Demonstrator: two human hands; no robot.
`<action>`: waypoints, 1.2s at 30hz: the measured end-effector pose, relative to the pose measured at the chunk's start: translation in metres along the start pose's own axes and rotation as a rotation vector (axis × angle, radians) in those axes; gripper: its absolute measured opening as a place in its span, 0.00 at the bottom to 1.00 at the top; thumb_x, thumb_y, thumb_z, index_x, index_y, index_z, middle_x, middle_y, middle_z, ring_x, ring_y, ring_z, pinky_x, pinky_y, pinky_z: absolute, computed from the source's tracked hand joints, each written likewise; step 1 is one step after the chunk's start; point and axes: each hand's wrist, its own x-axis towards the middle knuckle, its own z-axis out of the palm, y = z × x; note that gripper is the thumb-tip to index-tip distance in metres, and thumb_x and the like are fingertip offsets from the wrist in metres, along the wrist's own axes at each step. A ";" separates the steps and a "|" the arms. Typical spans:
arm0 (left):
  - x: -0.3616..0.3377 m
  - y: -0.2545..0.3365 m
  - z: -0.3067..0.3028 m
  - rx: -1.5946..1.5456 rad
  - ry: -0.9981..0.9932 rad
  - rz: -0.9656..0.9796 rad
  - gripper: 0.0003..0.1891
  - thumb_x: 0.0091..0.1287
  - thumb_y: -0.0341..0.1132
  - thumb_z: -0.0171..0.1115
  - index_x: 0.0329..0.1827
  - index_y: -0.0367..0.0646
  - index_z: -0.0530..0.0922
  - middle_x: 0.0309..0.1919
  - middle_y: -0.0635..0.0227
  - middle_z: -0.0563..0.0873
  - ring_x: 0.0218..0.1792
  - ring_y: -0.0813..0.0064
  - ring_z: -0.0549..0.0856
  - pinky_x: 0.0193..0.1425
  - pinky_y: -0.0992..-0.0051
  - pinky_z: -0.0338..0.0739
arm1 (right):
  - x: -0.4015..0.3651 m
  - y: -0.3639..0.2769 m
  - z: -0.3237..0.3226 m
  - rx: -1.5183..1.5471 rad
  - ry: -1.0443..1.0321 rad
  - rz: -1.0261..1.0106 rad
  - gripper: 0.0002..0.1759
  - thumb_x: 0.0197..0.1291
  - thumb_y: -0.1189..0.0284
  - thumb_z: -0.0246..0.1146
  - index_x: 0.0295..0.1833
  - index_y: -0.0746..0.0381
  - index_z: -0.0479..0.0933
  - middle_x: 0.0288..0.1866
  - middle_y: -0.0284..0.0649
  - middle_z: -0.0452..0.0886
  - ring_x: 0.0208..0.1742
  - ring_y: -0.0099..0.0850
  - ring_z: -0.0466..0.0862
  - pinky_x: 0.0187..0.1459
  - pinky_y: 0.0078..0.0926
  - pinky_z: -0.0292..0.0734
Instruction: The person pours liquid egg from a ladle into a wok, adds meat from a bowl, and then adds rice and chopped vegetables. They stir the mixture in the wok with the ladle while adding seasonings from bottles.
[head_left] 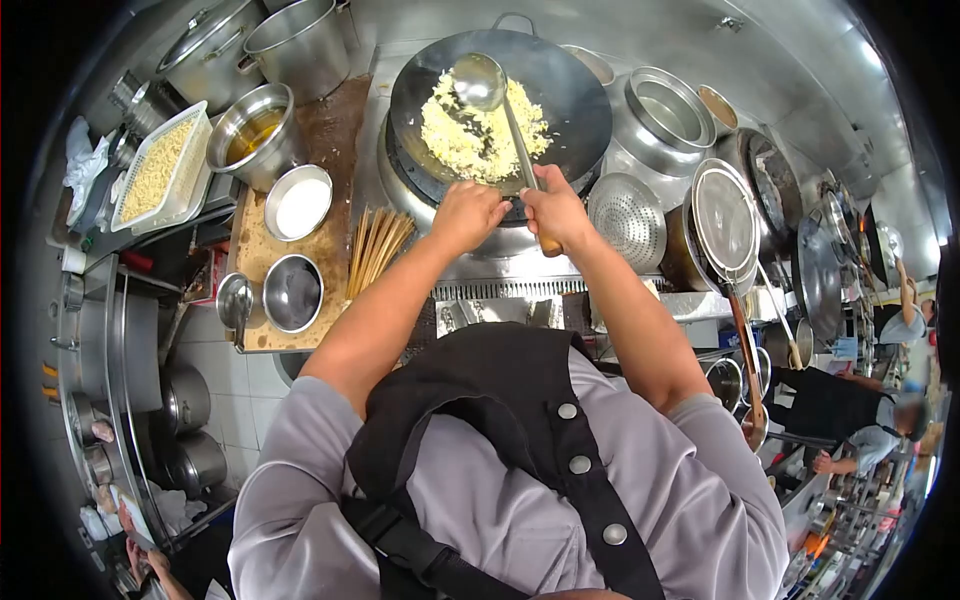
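A large dark wok (580, 110) sits on the stove, with yellow and white fried rice (455, 140) spread over its bottom. My right hand (560, 212) is closed round the handle of a metal ladle (480, 82), whose bowl rests over the rice at the upper left. At the wok's near rim is my left hand (470, 214), its fingers closed over the edge; what lies under them is partly hidden. The two hands are close together but apart.
On the left board stand a bowl of white contents (300, 203), an empty metal bowl (293, 293) and wooden sticks (376, 250). A pot of oil (251, 137) is behind. Right are a perforated strainer (627, 222) and a mesh sieve (726, 220). Other people work far right and lower left.
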 end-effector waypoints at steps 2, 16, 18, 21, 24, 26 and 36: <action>0.000 0.001 0.000 -0.040 0.010 -0.018 0.15 0.68 0.42 0.65 0.28 0.42 0.78 0.28 0.60 0.82 0.38 0.53 0.81 0.48 0.55 0.73 | -0.013 -0.011 -0.005 0.201 -0.042 0.020 0.22 0.69 0.73 0.59 0.66 0.54 0.63 0.26 0.34 0.73 0.17 0.24 0.72 0.18 0.27 0.68; 0.000 0.001 -0.001 0.035 -0.073 -0.025 0.16 0.72 0.45 0.60 0.31 0.43 0.80 0.31 0.62 0.86 0.42 0.56 0.82 0.53 0.57 0.74 | -0.003 -0.003 -0.037 -0.051 0.129 0.001 0.22 0.71 0.70 0.59 0.68 0.53 0.63 0.25 0.33 0.72 0.17 0.22 0.70 0.16 0.24 0.64; 0.002 -0.002 -0.001 0.027 -0.066 -0.006 0.16 0.72 0.45 0.60 0.31 0.43 0.80 0.32 0.62 0.86 0.42 0.56 0.82 0.53 0.57 0.74 | -0.026 0.004 -0.042 0.177 0.070 0.039 0.25 0.70 0.72 0.59 0.69 0.55 0.63 0.25 0.33 0.73 0.18 0.23 0.72 0.17 0.25 0.66; -0.003 0.001 0.002 0.033 -0.096 -0.044 0.16 0.72 0.46 0.60 0.30 0.43 0.80 0.32 0.62 0.86 0.42 0.56 0.82 0.53 0.57 0.73 | -0.033 0.025 -0.055 0.380 -0.014 0.114 0.27 0.68 0.74 0.60 0.71 0.58 0.62 0.24 0.33 0.74 0.18 0.25 0.73 0.19 0.28 0.67; 0.000 -0.002 0.002 -0.003 -0.028 -0.010 0.17 0.72 0.44 0.61 0.28 0.42 0.77 0.28 0.60 0.83 0.38 0.53 0.80 0.50 0.56 0.73 | -0.037 0.033 -0.049 -0.001 0.142 -0.041 0.23 0.69 0.72 0.60 0.67 0.54 0.65 0.24 0.33 0.74 0.15 0.25 0.72 0.16 0.28 0.66; 0.003 -0.004 0.002 -0.004 -0.011 -0.006 0.17 0.71 0.44 0.61 0.28 0.42 0.77 0.27 0.60 0.82 0.38 0.53 0.80 0.50 0.56 0.73 | -0.065 0.031 -0.062 0.220 0.070 0.051 0.25 0.69 0.72 0.60 0.69 0.56 0.63 0.24 0.33 0.74 0.15 0.25 0.72 0.16 0.27 0.66; 0.006 0.000 0.001 0.001 -0.083 -0.072 0.20 0.70 0.48 0.61 0.25 0.42 0.80 0.27 0.59 0.85 0.37 0.55 0.83 0.48 0.57 0.75 | 0.009 -0.007 -0.062 -0.246 0.303 -0.144 0.29 0.65 0.75 0.61 0.71 0.65 0.63 0.25 0.37 0.76 0.18 0.26 0.76 0.20 0.27 0.71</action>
